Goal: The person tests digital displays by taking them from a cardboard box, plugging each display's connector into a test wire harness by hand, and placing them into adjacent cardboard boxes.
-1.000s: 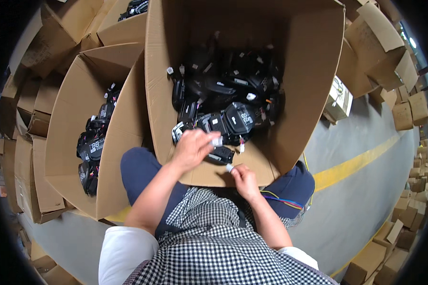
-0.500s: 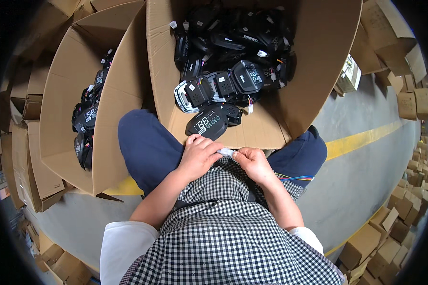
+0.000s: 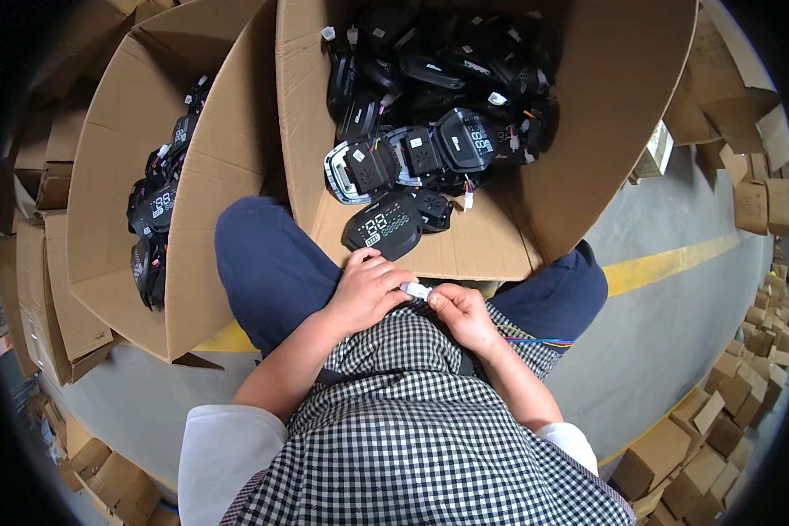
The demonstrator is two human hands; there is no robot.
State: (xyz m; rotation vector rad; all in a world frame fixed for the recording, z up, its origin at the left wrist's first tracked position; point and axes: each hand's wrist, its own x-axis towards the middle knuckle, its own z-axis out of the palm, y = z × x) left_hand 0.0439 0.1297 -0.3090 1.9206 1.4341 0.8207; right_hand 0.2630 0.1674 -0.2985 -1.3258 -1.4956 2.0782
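Observation:
My left hand and my right hand meet over my lap, both pinching a small white connector between their fingertips. Thin coloured wires trail from under my right wrist across my right thigh. Just beyond my hands, a black display unit with lit-style digits lies face up at the near edge of a big open cardboard box. That box holds several black display units with wire tails.
A second open cardboard box on my left holds more black units. Flattened and stacked cartons line both sides. A yellow stripe crosses the grey concrete floor on the right.
My hands have drawn back from the box's near edge to my lap, bringing the white connector along. My view has tilted down and closer to my body.

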